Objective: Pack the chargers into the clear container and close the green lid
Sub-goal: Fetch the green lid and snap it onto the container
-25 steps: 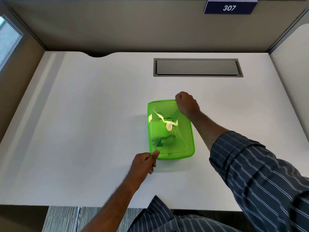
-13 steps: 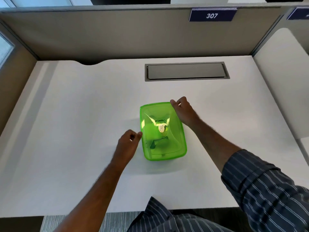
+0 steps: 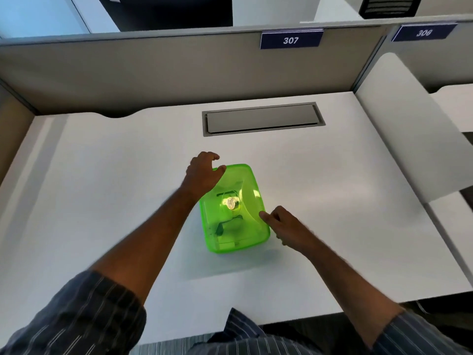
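Note:
A clear container with a translucent green lid (image 3: pixel 245 183) on top sits at the middle of the white desk (image 3: pixel 102 188). Dim charger shapes (image 3: pixel 225 226) show through the lid. My left hand (image 3: pixel 202 172) rests on the lid's far left corner, thumb on the rim and fingers curled over the edge. My right hand (image 3: pixel 284 225) touches the lid's right edge near the front corner with its fingertips. Neither hand lifts the container.
A grey cable hatch (image 3: pixel 263 119) is set into the desk behind the container. Grey partition walls (image 3: pixel 153 73) enclose the back and left; a white divider panel (image 3: pixel 399 129) stands at the right. The desk's front edge lies close to my body.
My left hand moved from the lid's near left side to its far left corner. My right hand moved from the far right corner to the near right edge. The camera tilted up.

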Motion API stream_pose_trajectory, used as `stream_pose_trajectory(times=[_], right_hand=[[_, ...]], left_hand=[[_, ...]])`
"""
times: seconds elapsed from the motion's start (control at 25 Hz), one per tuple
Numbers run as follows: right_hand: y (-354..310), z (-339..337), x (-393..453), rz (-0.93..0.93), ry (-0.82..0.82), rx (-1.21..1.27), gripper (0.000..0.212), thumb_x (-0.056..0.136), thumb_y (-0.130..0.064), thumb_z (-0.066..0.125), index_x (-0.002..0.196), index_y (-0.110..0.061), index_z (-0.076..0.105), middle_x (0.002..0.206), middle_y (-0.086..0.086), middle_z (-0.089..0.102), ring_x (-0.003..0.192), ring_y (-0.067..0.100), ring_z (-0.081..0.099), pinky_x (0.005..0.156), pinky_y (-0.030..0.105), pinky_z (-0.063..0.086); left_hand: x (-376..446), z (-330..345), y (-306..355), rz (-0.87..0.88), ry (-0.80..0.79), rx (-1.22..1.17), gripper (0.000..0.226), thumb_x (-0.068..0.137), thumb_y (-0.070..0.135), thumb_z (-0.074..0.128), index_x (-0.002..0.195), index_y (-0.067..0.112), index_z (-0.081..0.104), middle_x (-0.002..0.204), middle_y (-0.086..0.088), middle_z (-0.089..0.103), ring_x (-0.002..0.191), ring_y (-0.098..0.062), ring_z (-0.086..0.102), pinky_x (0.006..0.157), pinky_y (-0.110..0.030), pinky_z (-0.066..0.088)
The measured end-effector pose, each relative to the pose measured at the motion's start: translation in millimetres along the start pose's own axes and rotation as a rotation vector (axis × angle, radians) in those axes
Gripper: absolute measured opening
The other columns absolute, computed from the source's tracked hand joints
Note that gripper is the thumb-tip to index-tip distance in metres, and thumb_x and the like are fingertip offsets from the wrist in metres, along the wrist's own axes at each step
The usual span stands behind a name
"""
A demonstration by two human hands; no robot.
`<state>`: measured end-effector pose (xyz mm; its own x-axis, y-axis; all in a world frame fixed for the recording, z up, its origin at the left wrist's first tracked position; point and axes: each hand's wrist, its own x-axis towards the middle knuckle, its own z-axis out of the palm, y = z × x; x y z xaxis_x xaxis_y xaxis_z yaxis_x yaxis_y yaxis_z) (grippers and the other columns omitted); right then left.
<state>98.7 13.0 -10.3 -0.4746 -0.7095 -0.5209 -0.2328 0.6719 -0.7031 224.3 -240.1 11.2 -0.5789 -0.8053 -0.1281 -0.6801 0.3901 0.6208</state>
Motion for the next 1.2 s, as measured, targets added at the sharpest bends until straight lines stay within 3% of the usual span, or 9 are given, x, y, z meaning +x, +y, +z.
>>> stream_pose_trajectory(times=[0.2, 0.32, 0.48, 0.64, 0.8, 1.0, 1.2], right_hand=[[7, 1, -17, 0.079, -0.187, 0.027, 0.067, 0.087, -0.071, 0.054, 0.079, -0.006, 0.069, 0.073, 0.002, 0.072, 0.058, 0.016, 0.059, 0.056, 0.027, 0.044], [10, 8, -26, 0.145, -0.306, 0.176, 0.062, 0.086, -0.065, 0.061, 0.090, -0.005, 0.075, 0.087, 0.006, 0.080, 0.065, 0.015, 0.068, 0.055, 0.023, 0.048], [13, 11, -29, 0.163, -0.319, 0.349, 0.050, 0.088, -0.054, 0.069, 0.099, -0.005, 0.074, 0.095, 0.007, 0.079, 0.077, 0.018, 0.074, 0.059, 0.025, 0.054], [14, 7, -29, 0.155, -0.302, 0.435, 0.038, 0.089, -0.046, 0.072, 0.096, -0.009, 0.070, 0.091, 0.006, 0.077, 0.086, 0.025, 0.076, 0.062, 0.029, 0.054], [14, 1, -23, 0.157, -0.244, 0.501, 0.038, 0.089, -0.042, 0.073, 0.100, -0.006, 0.065, 0.098, 0.013, 0.078, 0.094, 0.034, 0.076, 0.061, 0.032, 0.056], [10, -2, -12, 0.147, -0.127, 0.582, 0.032, 0.090, -0.033, 0.074, 0.099, -0.009, 0.055, 0.089, 0.015, 0.073, 0.079, 0.032, 0.076, 0.059, 0.035, 0.059], [8, -13, -2, 0.130, -0.044, 0.606, 0.032, 0.091, -0.025, 0.074, 0.110, -0.006, 0.057, 0.094, 0.012, 0.066, 0.068, 0.023, 0.070, 0.058, 0.037, 0.060]], left_hand=[[12, 12, -3, -0.045, -0.181, 0.103, 0.048, 0.095, 0.046, 0.064, 0.133, 0.017, 0.062, 0.142, -0.008, 0.062, 0.133, -0.032, 0.055, 0.112, -0.044, 0.043], [12, 13, -9, -0.056, -0.174, 0.083, 0.048, 0.094, 0.049, 0.065, 0.130, 0.018, 0.063, 0.137, -0.007, 0.066, 0.128, -0.032, 0.059, 0.109, -0.044, 0.045], [10, 11, -18, -0.077, -0.149, 0.073, 0.049, 0.092, 0.053, 0.066, 0.127, 0.019, 0.065, 0.133, -0.007, 0.068, 0.125, -0.031, 0.061, 0.108, -0.046, 0.046], [2, 6, -33, -0.136, -0.111, 0.034, 0.049, 0.089, 0.057, 0.067, 0.122, 0.021, 0.066, 0.127, -0.007, 0.070, 0.120, -0.031, 0.063, 0.105, -0.046, 0.049], [-12, 1, -49, -0.186, -0.070, -0.051, 0.044, 0.087, 0.056, 0.070, 0.110, 0.019, 0.067, 0.110, -0.004, 0.071, 0.107, -0.029, 0.066, 0.094, -0.041, 0.053], [-44, -7, -69, -0.243, -0.006, -0.172, 0.039, 0.087, 0.050, 0.074, 0.099, 0.013, 0.066, 0.096, -0.001, 0.067, 0.095, -0.024, 0.064, 0.079, -0.035, 0.047], [-79, -2, -77, -0.341, 0.013, -0.245, 0.038, 0.088, 0.049, 0.074, 0.097, 0.013, 0.064, 0.086, 0.005, 0.062, 0.088, -0.021, 0.059, 0.072, -0.032, 0.038]])
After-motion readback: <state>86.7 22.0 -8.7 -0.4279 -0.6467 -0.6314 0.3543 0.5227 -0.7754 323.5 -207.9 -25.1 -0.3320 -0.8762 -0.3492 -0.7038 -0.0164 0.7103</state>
